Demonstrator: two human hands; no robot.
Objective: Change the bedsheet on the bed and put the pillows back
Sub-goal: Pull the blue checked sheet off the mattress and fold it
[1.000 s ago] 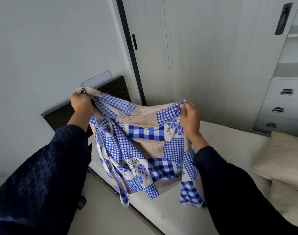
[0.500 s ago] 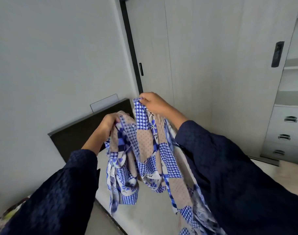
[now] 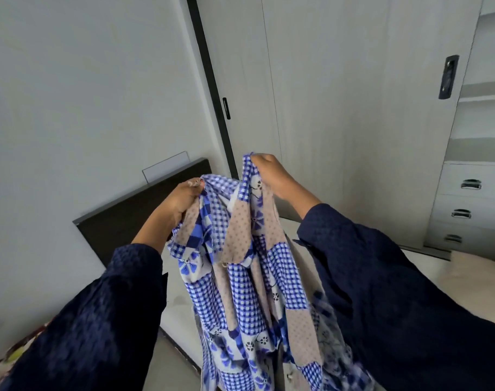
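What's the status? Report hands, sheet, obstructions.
Left hand and right hand both gripping the patchwork sheet, held up bunched. Sheet hangs over the bare mattress, not spread. No obstruction in view.

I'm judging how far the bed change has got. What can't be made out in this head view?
- Patterned sheet: lower end cut off by the bottom edge; gripped by left hand and right hand, bunched, size unclear.
- Mattress: mostly hidden behind the sheet and right sleeve.
- Beige shape at the right edge: cut off, pillow or not unclear.
- Colourful item lower left: blurred, behind the left sleeve.
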